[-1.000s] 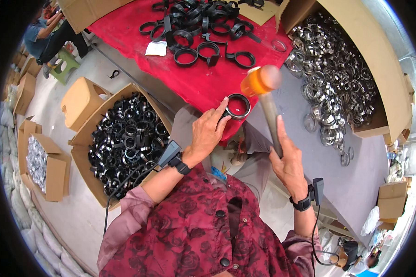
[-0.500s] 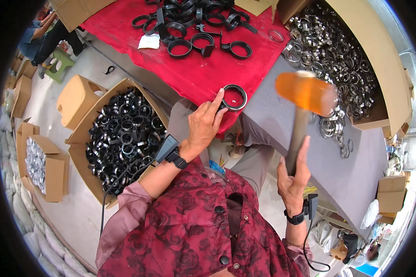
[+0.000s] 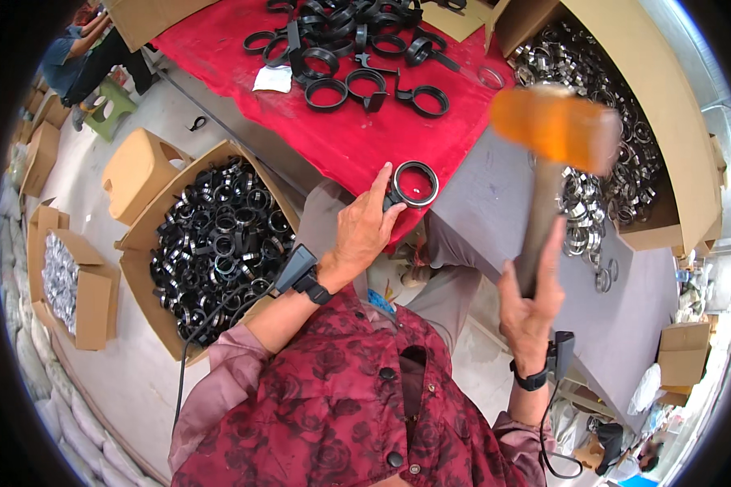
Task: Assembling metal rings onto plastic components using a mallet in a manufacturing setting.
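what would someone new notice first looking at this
The blurred orange-headed mallet raised in the right hand, at the upper right, draws the eye first. Next, the left hand steadies a black ring with a metal insert on the near edge of the red-covered table. At lower left sits an open cardboard box of black rings.

One orange-headed mallet (image 3: pixel 554 126) is up in the air, and one black ring (image 3: pixel 414 184) sits alone at the near edge of the red tabletop (image 3: pixel 357 146). Three open cardboard boxes hold parts: one of black rings (image 3: pixel 215 243) and two of silver rings (image 3: pixel 617 122) (image 3: pixel 57 272), too many to count. One tan stool (image 3: pixel 138 170) stands on the floor.
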`<act>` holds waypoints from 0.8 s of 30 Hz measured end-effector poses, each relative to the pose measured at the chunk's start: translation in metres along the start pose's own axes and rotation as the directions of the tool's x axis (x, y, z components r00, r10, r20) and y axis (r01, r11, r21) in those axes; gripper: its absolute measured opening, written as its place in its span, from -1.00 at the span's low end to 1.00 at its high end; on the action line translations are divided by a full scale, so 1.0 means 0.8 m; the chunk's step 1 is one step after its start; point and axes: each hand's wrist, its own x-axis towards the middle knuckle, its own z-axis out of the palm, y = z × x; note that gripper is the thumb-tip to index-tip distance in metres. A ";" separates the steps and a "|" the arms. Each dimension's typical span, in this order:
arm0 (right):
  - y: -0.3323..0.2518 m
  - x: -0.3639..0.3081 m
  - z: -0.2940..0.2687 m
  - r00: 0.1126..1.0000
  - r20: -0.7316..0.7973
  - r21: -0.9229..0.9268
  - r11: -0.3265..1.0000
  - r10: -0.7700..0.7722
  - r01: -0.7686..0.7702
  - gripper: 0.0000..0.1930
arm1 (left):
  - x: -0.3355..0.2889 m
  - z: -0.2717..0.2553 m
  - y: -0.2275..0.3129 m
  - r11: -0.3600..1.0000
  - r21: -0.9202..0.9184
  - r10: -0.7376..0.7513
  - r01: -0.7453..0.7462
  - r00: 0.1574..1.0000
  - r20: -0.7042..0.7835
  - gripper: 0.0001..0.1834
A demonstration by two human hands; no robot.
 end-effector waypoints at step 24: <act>-0.016 0.051 0.014 0.982 0.177 0.002 0.998 -0.061 0.062 -0.10 | -0.008 0.013 -0.016 0.995 -0.092 -0.046 0.042 0.998 -0.050 -0.18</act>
